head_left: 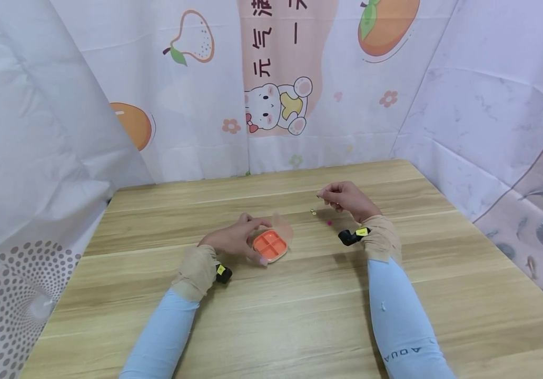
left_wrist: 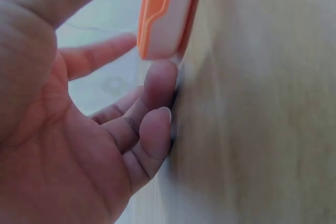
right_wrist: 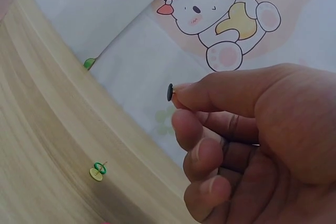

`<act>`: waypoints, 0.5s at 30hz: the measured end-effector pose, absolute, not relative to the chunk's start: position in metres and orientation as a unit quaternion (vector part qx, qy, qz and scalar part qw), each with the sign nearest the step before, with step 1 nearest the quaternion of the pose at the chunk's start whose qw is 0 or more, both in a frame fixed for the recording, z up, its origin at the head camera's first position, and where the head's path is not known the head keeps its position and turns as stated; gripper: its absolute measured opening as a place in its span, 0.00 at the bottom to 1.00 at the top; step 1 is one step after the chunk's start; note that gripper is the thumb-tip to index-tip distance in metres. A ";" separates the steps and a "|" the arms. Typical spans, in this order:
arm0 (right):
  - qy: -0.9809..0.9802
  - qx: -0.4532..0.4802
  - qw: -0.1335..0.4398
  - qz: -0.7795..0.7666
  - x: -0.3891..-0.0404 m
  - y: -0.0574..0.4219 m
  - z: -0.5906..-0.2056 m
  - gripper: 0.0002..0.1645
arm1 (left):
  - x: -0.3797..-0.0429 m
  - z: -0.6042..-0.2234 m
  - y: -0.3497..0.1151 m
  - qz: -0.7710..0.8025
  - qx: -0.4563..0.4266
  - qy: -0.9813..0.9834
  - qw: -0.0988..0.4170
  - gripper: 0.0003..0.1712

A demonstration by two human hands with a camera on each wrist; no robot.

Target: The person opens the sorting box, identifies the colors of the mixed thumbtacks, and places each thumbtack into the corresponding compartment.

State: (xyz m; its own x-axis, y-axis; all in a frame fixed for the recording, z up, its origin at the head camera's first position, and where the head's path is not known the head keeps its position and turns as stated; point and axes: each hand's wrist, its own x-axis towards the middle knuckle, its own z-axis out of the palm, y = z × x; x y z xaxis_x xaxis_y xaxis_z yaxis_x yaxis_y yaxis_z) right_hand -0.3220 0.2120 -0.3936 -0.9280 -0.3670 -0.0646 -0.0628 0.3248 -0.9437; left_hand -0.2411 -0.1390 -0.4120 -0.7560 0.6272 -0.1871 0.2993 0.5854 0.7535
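My left hand [head_left: 239, 238] holds a small orange box [head_left: 270, 246] with four compartments, thumb at its near corner and index finger at the far edge. In the left wrist view, the box's side [left_wrist: 167, 30] shows pale below the orange rim, close over the table. Between thumb and index finger, my right hand [head_left: 347, 200] pinches a dark thumbtack [right_wrist: 170, 92] by its gold pin, raised above the table. Its other fingers are curled. Below it lie a yellow thumbtack [right_wrist: 95, 174] and a green one [right_wrist: 101, 168], close together. A magenta piece [head_left: 329, 222] lies nearer to me.
The wooden table [head_left: 271, 316] meets a printed curtain [head_left: 195, 105] along its back edge. A small green piece [right_wrist: 90, 63] sits at that edge by the curtain. A translucent peach flap [head_left: 283, 226] shows beside the box. Black cameras [head_left: 347, 237] are strapped to both wrists.
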 end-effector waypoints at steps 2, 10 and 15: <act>0.803 -0.135 0.134 -0.565 -0.322 0.212 -0.393 0.23 | -0.242 -0.414 -0.138 0.364 0.278 0.860 0.224 0.54; 0.806 -0.137 0.133 -0.561 -0.321 0.213 -0.394 0.23 | -0.240 -0.413 -0.133 0.336 0.258 0.881 0.212 0.41; 0.805 -0.134 0.135 -0.562 -0.322 0.213 -0.394 0.25 | -0.238 -0.411 -0.130 0.321 0.247 0.891 0.207 0.57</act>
